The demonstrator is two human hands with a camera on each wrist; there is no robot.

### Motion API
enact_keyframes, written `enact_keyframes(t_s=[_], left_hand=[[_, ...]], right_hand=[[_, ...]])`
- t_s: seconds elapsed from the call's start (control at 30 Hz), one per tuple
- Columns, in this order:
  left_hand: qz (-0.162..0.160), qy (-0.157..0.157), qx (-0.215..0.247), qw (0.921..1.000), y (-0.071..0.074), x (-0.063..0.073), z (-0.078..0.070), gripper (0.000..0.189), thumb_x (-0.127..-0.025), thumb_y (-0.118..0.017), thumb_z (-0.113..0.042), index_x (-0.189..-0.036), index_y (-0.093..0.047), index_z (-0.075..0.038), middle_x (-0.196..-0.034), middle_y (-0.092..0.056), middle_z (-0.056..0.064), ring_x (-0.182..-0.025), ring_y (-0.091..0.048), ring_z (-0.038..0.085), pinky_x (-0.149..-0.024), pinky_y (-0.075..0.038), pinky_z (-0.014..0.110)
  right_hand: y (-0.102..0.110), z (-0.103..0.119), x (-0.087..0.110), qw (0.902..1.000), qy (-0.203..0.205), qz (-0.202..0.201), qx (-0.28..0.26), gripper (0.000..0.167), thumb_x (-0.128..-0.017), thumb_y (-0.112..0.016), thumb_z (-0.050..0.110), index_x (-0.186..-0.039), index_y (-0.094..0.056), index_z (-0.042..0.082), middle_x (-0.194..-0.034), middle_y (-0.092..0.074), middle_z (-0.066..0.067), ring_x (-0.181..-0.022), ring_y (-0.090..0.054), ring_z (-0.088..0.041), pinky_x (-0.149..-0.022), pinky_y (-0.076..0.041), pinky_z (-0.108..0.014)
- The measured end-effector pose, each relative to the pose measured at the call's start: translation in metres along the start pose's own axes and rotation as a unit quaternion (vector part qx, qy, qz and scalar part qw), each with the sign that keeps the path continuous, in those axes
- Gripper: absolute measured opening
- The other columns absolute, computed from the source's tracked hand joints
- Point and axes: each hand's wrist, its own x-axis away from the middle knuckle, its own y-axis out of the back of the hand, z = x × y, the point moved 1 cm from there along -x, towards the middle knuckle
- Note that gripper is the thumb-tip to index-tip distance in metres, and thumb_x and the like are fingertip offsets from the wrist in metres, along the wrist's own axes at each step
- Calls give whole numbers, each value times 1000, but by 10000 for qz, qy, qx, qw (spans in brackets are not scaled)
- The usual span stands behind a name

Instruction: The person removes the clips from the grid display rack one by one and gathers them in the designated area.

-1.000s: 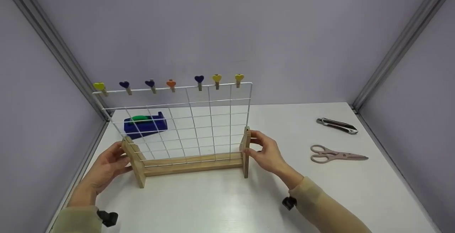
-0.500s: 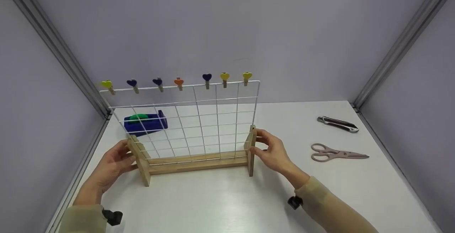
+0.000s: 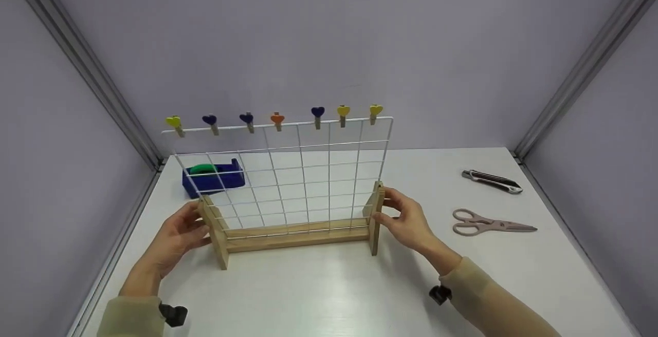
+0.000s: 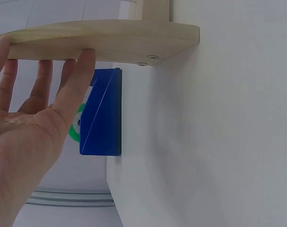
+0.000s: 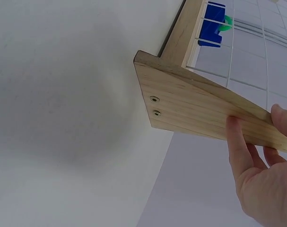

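A white wire-grid display rack (image 3: pixel 298 243) with a wooden base stands upright at centre left, leaning back slightly. Along its top wire sit several heart-topped clothespins, among them an orange clothespin (image 3: pixel 277 119) and a yellow clothespin (image 3: pixel 343 112). My left hand (image 3: pixel 177 237) holds the left side board (image 4: pixel 105 40), its fingertips on the outer face. On the opposite end, my right hand (image 3: pixel 408 224) grips the right side board (image 5: pixel 190 94), thumb over the edge and fingers against the outside. Two screw heads show low on each board.
Behind the grid at the left is a blue tape dispenser (image 3: pixel 226 178) with a green roll. Scissors (image 3: pixel 488 224) lie on the white table (image 3: pixel 308 301) at the right, a utility knife (image 3: pixel 492 181) beyond them. Pale walls enclose the back and sides.
Both hands have moved to the right together with the rack, which shifts away from the left table edge. The scissors, utility knife and tape dispenser stay in place.
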Motion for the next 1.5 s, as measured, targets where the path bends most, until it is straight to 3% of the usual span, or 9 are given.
enact_keyframes(t_s=[0.23, 0.5, 0.7, 1.03, 1.37, 1.5], left_hand=[[-59, -41, -130, 9999, -17, -4, -3, 59, -106, -70, -1, -161, -48, -1, -142, -66, -6, -130, -69, 8, -103, -67, 32], [0, -137, -54, 9999, -34, -12, -1, 59, -106, -72, -1, -159, -47, 4, -141, -65, -1, -130, -68, 10, -104, -68, 33], [-18, -148, -28, 9999, -49, -17, 0, 60, -105, -72, 0, -160, -47, 3, -142, -64, 2, -132, -67, 12, -103, -68, 33], [3, -223, -74, 9997, -71, -29, -1, 62, -106, -72, -1, -162, -48, -2, -156, -57, 22, -144, -60, 33, -104, -67, 33], [119, -202, -53, 9997, -86, -43, -5, 59, -108, -67, 3, -163, -48, -4, -160, -55, 25, -148, -58, 39, -105, -67, 33], [107, -133, -14, 9999, -91, -48, -6, 58, -108, -65, 3, -163, -48, -5, -162, -54, 24, -149, -58, 39, -107, -67, 35]], right_hand=[[15, -5, 4, 9999, -139, -2, -7, 57, -101, -78, -2, -155, -60, -2, -149, -72, -23, -147, -65, -44, -117, -61, -52], [32, -10, 8, 9998, -195, -57, 11, 56, -101, -77, -4, -155, -60, -5, -149, -71, -26, -147, -64, -47, -111, -63, -30], [46, -14, 11, 9998, -162, -87, 66, 55, -102, -77, -3, -153, -60, -5, -147, -72, -26, -146, -65, -48, -105, -58, -17], [68, -19, 16, 9993, -364, -112, 64, 56, -103, -76, -2, -156, -58, -4, -152, -69, -27, -148, -63, -48, -103, -58, -14], [84, -17, 21, 9989, -424, -147, 145, 55, -105, -74, -1, -157, -57, -4, -152, -66, -28, -148, -61, -49, -99, -58, -12], [88, -17, 21, 9989, -397, -245, 100, 54, -104, -74, -2, -156, -58, -5, -151, -67, -28, -142, -67, -32, -99, -60, -12]])
